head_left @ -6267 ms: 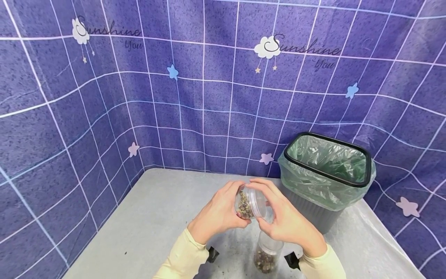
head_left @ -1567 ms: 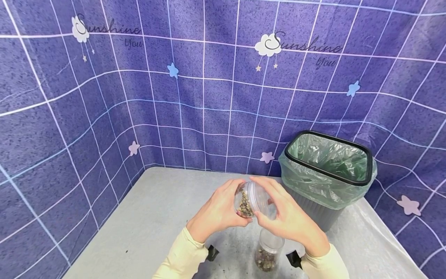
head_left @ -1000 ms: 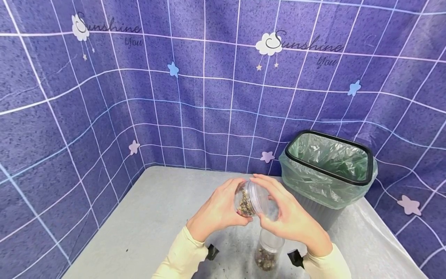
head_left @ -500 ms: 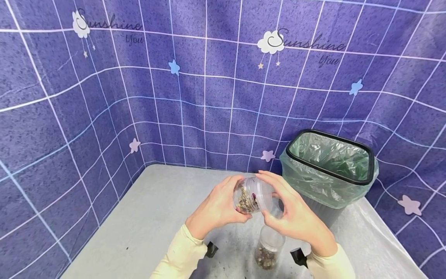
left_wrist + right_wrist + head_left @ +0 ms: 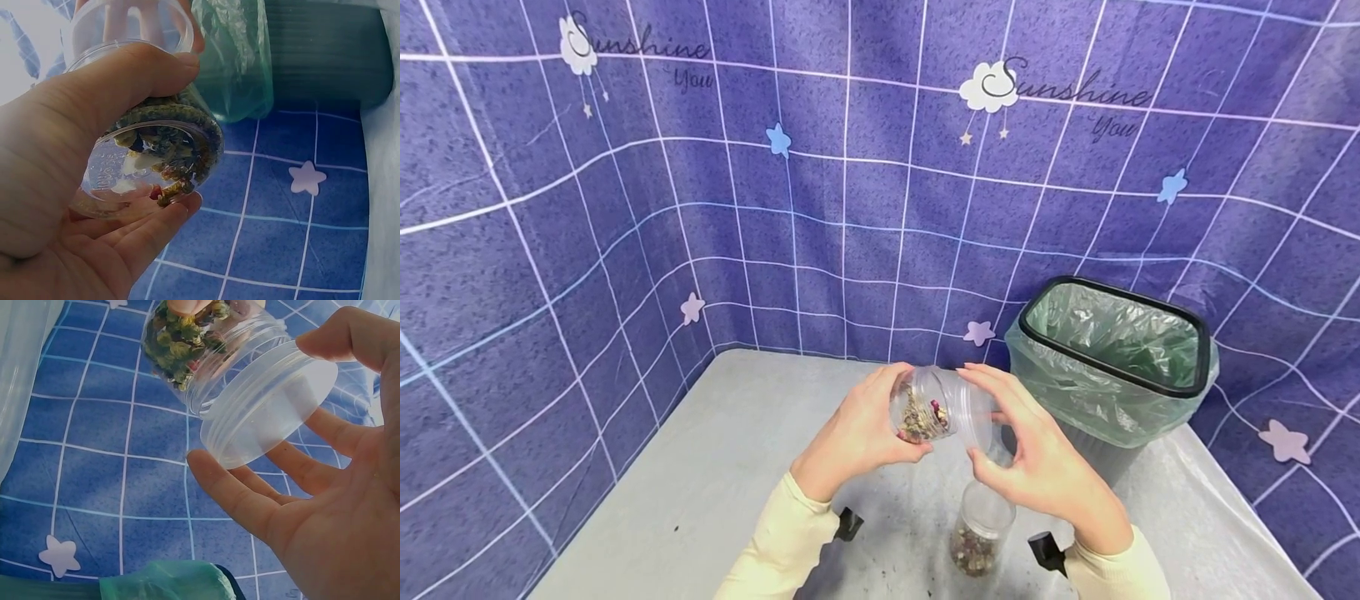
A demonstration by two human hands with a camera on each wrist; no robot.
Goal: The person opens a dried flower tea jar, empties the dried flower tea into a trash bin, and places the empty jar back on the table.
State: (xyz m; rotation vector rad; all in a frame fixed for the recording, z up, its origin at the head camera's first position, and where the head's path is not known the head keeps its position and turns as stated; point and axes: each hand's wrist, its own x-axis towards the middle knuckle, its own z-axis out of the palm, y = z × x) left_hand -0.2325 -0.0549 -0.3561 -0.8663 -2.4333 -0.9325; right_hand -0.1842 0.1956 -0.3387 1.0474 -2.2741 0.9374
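My left hand (image 5: 857, 421) grips a clear plastic jar (image 5: 922, 408) round its body, tilted on its side above the table. Dried yellow-green flowers and a few dark red bits lie inside it, seen through the base in the left wrist view. The jar's mouth faces my right hand (image 5: 1037, 454), whose thumb and fingers hold a translucent screw lid (image 5: 269, 406) by its rim. In the right wrist view the jar's threaded neck shows beside the lid's edge. Below my hands, a second clear jar (image 5: 982, 529) stands upright on the table with dried brownish pieces in its lower part.
A grey bin with a green plastic liner (image 5: 1112, 408) and black rim stands at the right, beyond my right hand. The pale grey table (image 5: 737, 467) meets a purple gridded curtain (image 5: 865, 208) at the back and left. Black wrist straps' ends hang near both sleeves.
My right hand has turned the lid and drawn it to the right, away from the jar's threads. My left hand has shifted slightly left and up with the jar, and the flowers inside have tumbled.
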